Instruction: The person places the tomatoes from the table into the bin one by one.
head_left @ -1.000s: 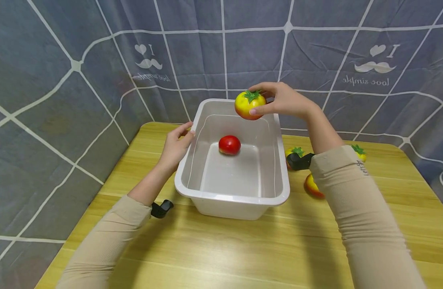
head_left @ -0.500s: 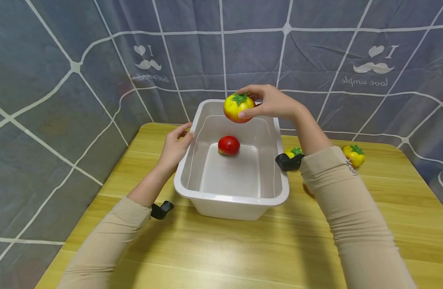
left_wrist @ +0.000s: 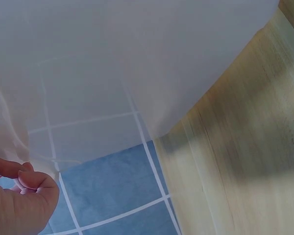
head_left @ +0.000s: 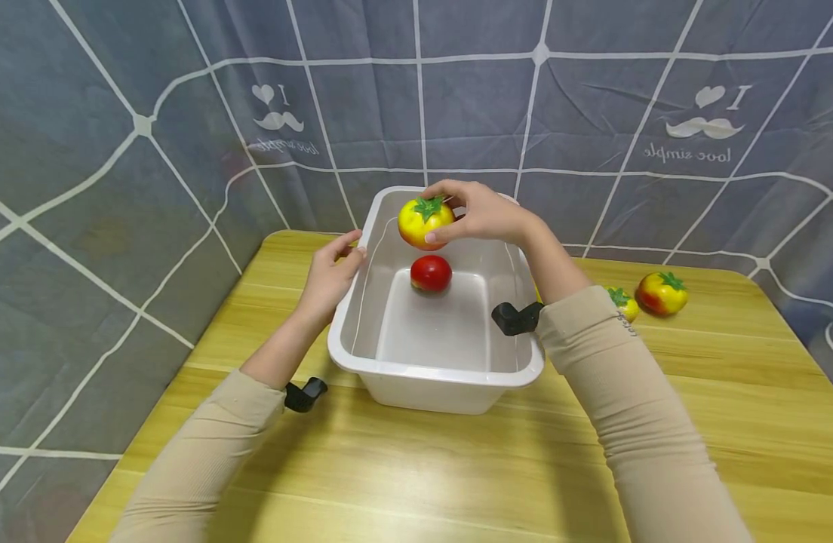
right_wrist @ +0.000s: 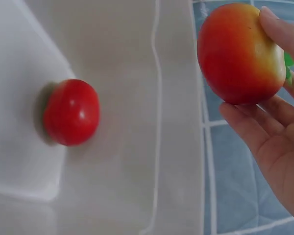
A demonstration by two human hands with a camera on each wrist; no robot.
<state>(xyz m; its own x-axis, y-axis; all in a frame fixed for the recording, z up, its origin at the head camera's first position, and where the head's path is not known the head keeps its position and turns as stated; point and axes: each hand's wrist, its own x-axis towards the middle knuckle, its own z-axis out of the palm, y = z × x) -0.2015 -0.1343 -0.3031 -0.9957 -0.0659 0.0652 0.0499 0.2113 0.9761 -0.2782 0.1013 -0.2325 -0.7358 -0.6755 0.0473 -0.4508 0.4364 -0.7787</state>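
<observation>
Shows one rectangular pale-grey plastic tub (head_left: 433, 375), one red rounded fruit (head_left: 431, 274), at least three yellow-and-red green-topped round fruits (head_left: 423, 226). Includes two bare hands (head_left: 490, 215), two beige sleeves (head_left: 640, 392), two black wrist mounts (head_left: 514, 320).

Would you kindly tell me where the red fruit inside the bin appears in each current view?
Head: the red fruit sits near the picture's centre, inside the bin.
Left wrist: not in it.
Right wrist: left of centre, inside the same bin.
Shared landmark: the bin, part of which shows in all three views.
</observation>
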